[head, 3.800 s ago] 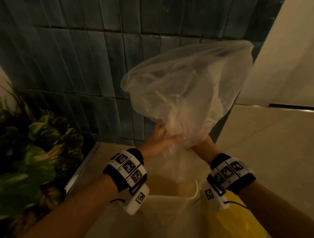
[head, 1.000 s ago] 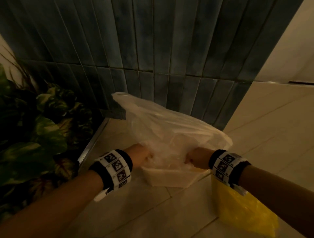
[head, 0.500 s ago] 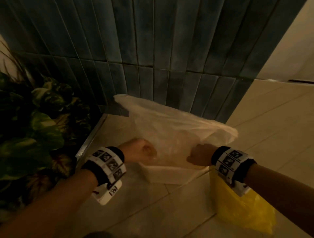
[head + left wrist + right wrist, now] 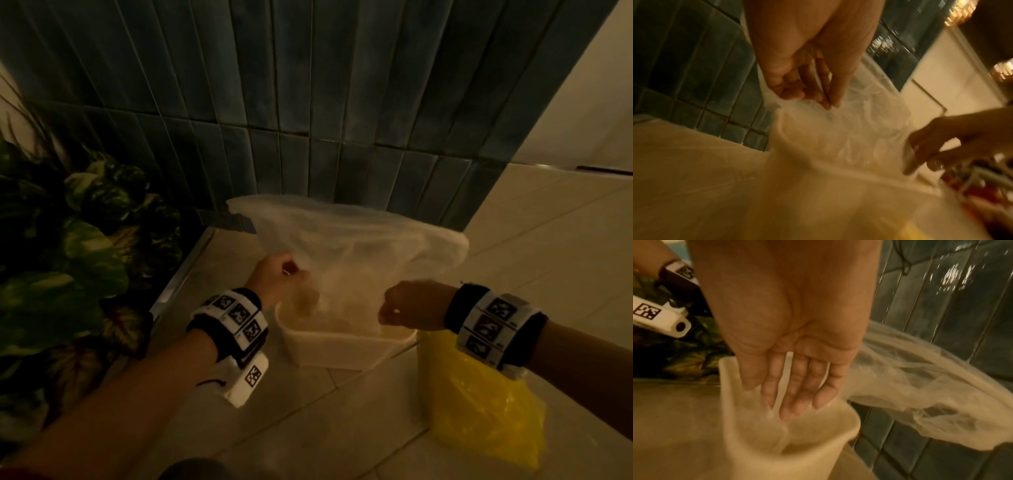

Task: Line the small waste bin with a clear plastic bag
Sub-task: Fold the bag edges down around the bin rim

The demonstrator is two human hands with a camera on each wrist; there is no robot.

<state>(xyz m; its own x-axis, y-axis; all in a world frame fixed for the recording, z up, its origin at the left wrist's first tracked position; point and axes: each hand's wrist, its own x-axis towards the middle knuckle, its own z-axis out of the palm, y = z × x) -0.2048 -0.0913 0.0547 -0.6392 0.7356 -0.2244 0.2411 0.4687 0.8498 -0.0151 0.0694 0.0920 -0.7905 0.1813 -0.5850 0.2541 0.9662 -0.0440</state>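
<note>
A small cream waste bin (image 4: 342, 349) stands on the tiled floor by the wall. A clear plastic bag (image 4: 359, 246) billows over its mouth, its lower part hanging inside. My left hand (image 4: 277, 274) is at the bin's left rim; in the left wrist view its thumb and fingertips (image 4: 826, 100) pinch the bag's film (image 4: 859, 129). My right hand (image 4: 411, 305) hovers over the right rim. In the right wrist view its fingers (image 4: 793, 394) point straight down into the bin (image 4: 818, 443) and touch the film, while the loose bag (image 4: 920, 394) trails off to the right.
A yellow plastic bag (image 4: 479, 411) lies on the floor just right of the bin, under my right wrist. Leafy plants (image 4: 68, 257) fill the left side behind a metal strip. A dark tiled wall (image 4: 308, 102) rises right behind the bin.
The bag, held high above the bin 3.8 s ago, has come down onto it. Over the last second my hands moved slightly apart at the rim and the bag flattened.
</note>
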